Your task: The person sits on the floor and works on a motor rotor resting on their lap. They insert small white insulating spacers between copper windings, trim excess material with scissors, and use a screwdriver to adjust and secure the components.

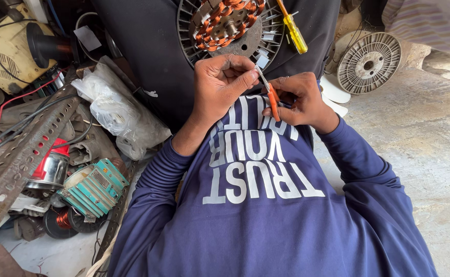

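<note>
Holding a pair of orange-handled scissors [272, 100], the right hand [299, 100] is curled shut around the handles, just above the chest of the blue shirt [266, 205]. Beside it, the left hand [219, 84] pinches its fingertips together at the scissor blades; whether it grips anything small there cannot be told. Just beyond both hands lies a round motor core with copper windings [225, 23], with a yellow screwdriver [294, 32] resting on its edge. A teal motor [94, 187] sits among clutter at the left.
</note>
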